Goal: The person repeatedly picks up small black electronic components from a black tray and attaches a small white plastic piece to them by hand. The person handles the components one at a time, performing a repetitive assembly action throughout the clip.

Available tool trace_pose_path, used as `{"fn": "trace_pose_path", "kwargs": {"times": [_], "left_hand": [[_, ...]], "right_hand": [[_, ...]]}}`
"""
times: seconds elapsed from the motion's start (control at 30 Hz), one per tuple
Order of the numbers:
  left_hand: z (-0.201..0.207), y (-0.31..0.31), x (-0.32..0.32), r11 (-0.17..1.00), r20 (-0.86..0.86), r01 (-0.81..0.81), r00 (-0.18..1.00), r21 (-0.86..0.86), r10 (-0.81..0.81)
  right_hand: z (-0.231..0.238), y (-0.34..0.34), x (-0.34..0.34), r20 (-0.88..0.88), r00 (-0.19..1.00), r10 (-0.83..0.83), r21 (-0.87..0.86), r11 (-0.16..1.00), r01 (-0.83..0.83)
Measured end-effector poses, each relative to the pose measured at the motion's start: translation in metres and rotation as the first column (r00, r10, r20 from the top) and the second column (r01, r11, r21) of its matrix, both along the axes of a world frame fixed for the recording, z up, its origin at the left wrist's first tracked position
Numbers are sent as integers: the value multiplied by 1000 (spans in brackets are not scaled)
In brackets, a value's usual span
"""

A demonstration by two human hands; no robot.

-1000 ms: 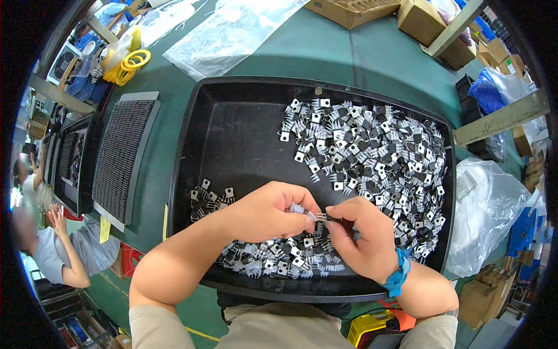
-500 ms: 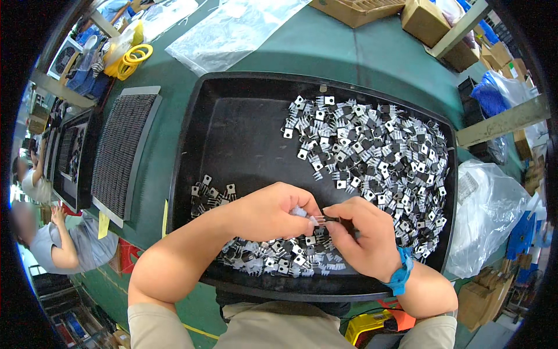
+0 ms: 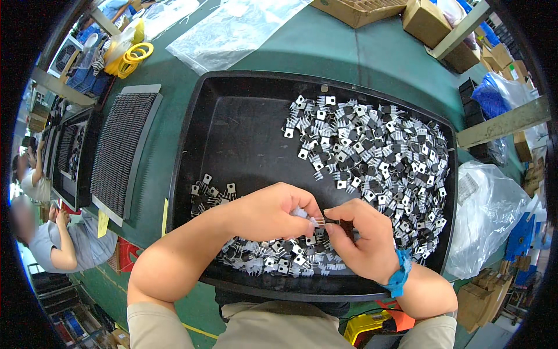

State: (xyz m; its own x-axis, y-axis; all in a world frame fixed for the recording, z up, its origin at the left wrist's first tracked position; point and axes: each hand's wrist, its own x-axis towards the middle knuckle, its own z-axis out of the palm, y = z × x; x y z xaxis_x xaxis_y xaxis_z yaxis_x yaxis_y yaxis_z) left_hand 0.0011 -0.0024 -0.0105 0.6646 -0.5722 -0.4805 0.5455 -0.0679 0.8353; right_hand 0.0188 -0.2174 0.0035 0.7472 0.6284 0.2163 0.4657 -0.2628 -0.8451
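Above the near side of a black tray (image 3: 250, 131), the two hands meet over a small three-legged component (image 3: 319, 221). The right hand (image 3: 367, 241), with a teal band (image 3: 400, 274) at its wrist, pinches the component's dark body between thumb and forefinger, the metal legs pointing left. The left hand (image 3: 278, 213) is curled, its thumb and forefinger closed on white plastic pieces (image 3: 299, 212) right by the legs. A large heap of components (image 3: 378, 145) fills the tray's right side; a smaller cluster (image 3: 212, 189) lies at its left, beyond the left forearm. The tray rests on a green bench (image 3: 314, 52), with a rack of dark rows (image 3: 125, 151) to its left.
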Motion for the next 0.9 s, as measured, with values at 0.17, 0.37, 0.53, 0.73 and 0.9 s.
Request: {"fn": "trace_pose_path", "kwargs": {"times": [0.17, 0.37, 0.53, 0.73, 0.9], "left_hand": [[-6, 1, 0, 998, -9, 40, 999, 51, -39], [2, 5, 4, 1000, -88, -25, 996, -5, 25], [1, 4, 4, 983, -98, -171, 981, -60, 164], [-3, -3, 0, 986, 76, -138, 988, 93, 131], [1, -3, 3, 985, -14, -144, 989, 100, 146]], "right_hand": [[-3, 0, 0, -70, 994, 80, -3, 997, -80], [-5, -7, 3, -346, 937, -34, -1, 999, 36], [-7, -6, 2, -381, 920, -87, 67, 990, 122], [-9, -2, 0, -338, 941, -17, 19, 1000, 25], [-13, -3, 0, -464, 885, -41, 29, 998, 62]]}}
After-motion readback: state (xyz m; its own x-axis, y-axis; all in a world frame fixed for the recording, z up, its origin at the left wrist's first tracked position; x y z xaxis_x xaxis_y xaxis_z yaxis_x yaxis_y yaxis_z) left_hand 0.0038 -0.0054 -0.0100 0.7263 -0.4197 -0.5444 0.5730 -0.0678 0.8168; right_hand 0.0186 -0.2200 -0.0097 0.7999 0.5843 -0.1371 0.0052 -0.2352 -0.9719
